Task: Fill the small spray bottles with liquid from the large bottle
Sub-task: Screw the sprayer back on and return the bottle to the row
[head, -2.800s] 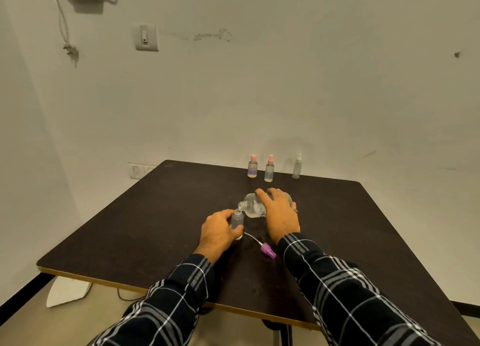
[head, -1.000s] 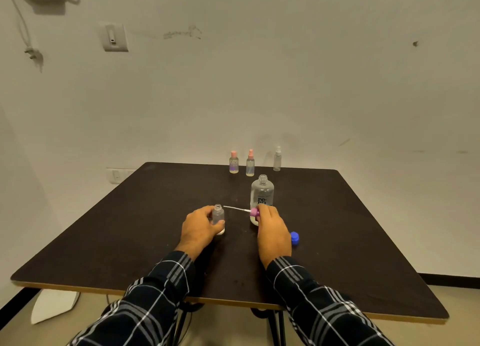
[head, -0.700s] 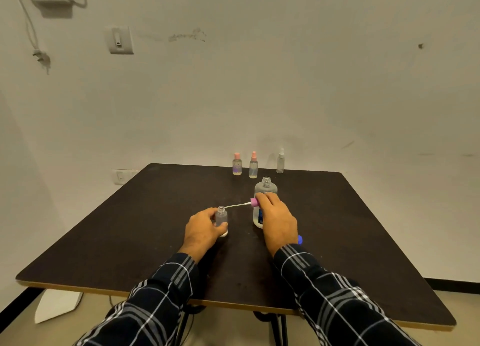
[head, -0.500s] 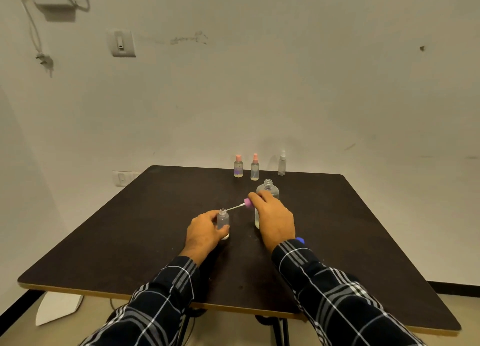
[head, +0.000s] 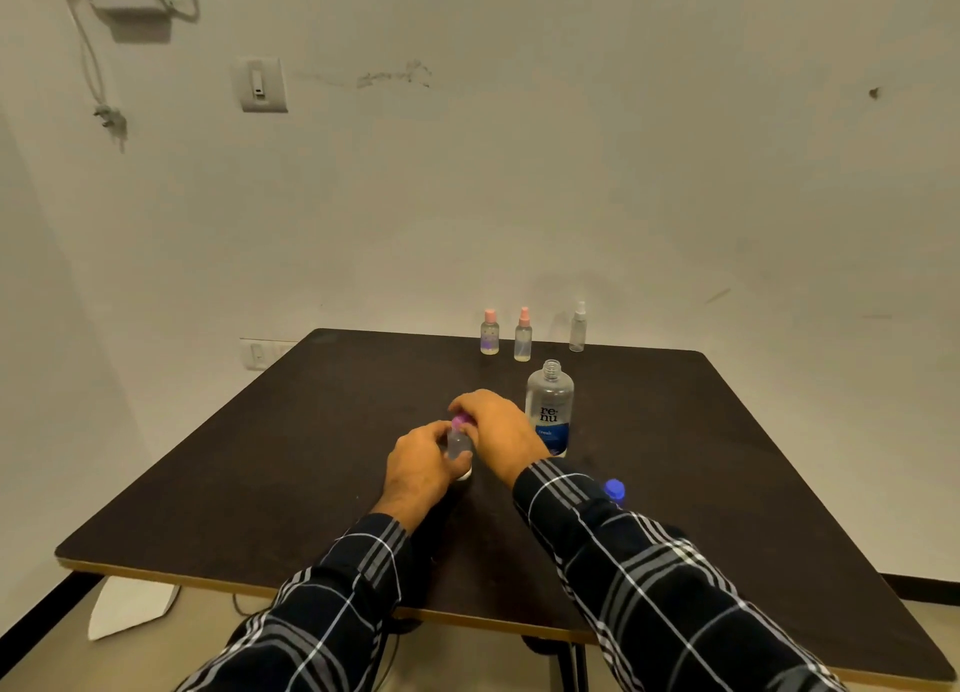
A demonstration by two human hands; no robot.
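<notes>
Left hand (head: 418, 465): fingers curled closed, thumb uppermost.
Right hand (head: 501, 429): palm down, fingertips pinched closed.
Sleeves: dark plaid.

My right hand (head: 501, 429) covers most of the pink cap (head: 461, 421), so whether it sits fully on the small bottle (head: 458, 446) I cannot tell, and my left hand (head: 421, 470) hides that bottle's near side and base. My right sleeve (head: 639, 561) cuts off the lower part of the blue cap (head: 614, 488), and both sleeves run off the bottom edge. The three far bottles (head: 522, 333) are too small to judge their fill, and the table (head: 260, 483) loses its near right corner to the frame edge.
</notes>
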